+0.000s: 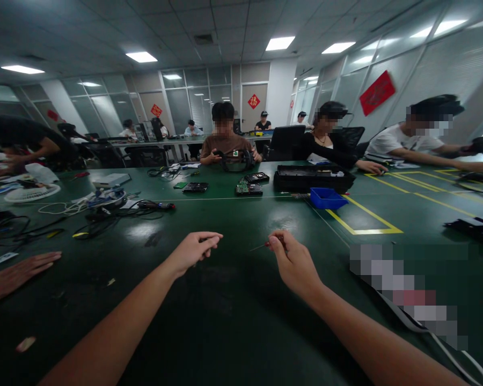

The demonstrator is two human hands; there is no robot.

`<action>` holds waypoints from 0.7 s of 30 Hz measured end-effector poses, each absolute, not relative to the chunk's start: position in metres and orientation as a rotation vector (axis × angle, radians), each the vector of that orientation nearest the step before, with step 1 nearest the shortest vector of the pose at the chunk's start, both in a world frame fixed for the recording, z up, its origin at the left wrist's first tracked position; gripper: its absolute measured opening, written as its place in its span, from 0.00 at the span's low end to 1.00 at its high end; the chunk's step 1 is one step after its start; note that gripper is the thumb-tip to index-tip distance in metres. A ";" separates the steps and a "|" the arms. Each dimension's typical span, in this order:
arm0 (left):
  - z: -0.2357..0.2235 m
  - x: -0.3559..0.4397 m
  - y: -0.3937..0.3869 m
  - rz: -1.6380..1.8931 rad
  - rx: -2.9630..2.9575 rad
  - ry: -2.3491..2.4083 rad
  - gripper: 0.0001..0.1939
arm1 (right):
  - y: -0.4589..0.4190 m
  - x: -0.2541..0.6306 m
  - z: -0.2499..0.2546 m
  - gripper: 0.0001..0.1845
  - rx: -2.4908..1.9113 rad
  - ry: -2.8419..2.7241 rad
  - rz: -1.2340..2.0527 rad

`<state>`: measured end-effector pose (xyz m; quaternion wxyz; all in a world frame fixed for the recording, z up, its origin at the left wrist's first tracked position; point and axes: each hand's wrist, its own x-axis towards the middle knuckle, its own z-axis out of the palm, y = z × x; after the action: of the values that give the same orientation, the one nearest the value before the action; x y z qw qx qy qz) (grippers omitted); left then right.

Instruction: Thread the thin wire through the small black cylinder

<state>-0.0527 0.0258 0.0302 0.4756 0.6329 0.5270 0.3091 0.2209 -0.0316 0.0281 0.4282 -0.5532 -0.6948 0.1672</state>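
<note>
tool handle (pixel 267 244) mostly hidden by right hand (pixel 294 261); forearms (pixel 124 316) cut off below

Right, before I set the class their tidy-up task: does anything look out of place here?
Yes: two pale scraps, one large, one small, lie loose on the table, like stray litter. The cables farther left look tangled. The tool in the right hand is too small to judge for damage.
</note>
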 end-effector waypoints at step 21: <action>0.052 -0.267 0.011 1.793 0.676 1.982 0.06 | -0.031 0.217 0.024 0.13 -1.382 -1.761 0.469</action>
<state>-0.2668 0.0110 0.0519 0.1912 0.2407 0.7056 0.6385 0.2173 -0.0313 0.0237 0.4144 -0.5498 -0.7008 0.1867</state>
